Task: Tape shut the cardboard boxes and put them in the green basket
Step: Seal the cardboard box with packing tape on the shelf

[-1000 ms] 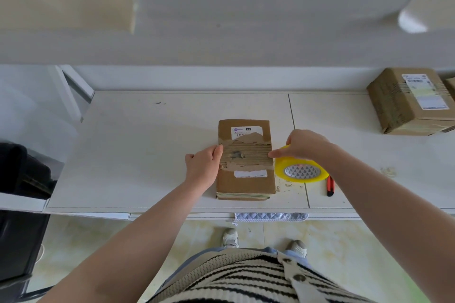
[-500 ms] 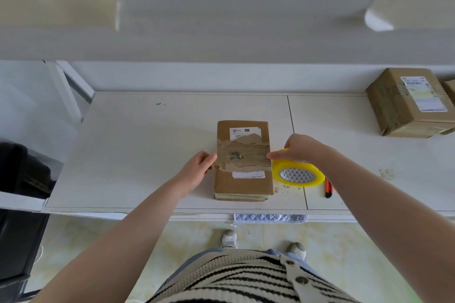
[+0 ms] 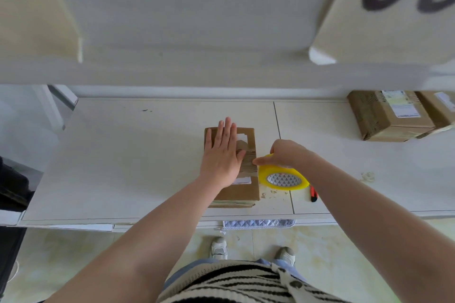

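Observation:
A flat cardboard box (image 3: 246,190) with white labels lies near the front edge of the white table (image 3: 123,155). My left hand (image 3: 221,155) lies flat on its top with straight fingers, pressing down. My right hand (image 3: 285,154) grips a yellow roll of tape (image 3: 283,178) at the box's right edge, with a fingertip touching the taped strip on the box. No green basket is in view.
A red utility knife (image 3: 313,194) lies just right of the tape roll. Two more cardboard boxes (image 3: 391,115) stand at the table's back right. A white shelf (image 3: 197,32) overhangs the table. A dark object (image 3: 12,179) is at the left.
My left hand moved from the box's left side up onto its top and now lies flat there. My right hand with the tape roll stayed at the box's right edge.

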Demonstrator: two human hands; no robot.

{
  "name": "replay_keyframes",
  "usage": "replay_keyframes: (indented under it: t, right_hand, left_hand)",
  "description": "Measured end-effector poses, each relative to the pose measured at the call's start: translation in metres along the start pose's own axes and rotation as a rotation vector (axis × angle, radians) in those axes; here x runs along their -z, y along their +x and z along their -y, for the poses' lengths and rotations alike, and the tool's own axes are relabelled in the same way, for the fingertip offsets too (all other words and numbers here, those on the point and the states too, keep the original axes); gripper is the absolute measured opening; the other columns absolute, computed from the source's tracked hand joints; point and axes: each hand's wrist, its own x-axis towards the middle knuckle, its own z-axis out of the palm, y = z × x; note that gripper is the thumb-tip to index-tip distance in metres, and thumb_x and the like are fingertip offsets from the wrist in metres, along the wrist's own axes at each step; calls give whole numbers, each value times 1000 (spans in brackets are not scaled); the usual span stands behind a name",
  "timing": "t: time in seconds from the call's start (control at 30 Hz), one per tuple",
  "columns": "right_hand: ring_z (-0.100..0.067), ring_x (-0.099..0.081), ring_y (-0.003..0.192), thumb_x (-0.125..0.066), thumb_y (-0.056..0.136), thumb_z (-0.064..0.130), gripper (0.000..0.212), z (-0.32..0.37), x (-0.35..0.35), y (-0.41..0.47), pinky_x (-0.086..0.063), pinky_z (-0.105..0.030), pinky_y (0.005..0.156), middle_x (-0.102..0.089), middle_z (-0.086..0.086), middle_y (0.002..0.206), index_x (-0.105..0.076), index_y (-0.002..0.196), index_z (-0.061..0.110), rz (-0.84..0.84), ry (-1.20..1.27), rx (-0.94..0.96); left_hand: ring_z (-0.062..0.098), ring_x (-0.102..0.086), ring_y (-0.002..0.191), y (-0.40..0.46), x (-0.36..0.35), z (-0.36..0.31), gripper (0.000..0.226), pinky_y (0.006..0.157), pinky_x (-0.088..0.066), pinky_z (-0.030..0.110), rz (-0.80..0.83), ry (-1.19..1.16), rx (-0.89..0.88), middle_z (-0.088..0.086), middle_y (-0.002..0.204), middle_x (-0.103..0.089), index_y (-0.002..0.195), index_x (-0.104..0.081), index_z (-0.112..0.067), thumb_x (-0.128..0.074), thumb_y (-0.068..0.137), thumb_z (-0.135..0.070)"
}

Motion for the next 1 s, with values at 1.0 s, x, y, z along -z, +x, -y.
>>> replay_keyframes:
  t: [1.0]
  right_hand:
    - [-15, -58, 67, -61, 70, 79, 63, -4, -6, -5, -40, -28, 57, -63, -1, 73, -55, 74, 17, -20, 96, -24]
  left_hand:
    - [26, 31, 144, -26, 3, 31, 69, 118, 12, 54, -13, 43, 132, 10, 157, 33, 150, 23, -8, 2, 99, -50]
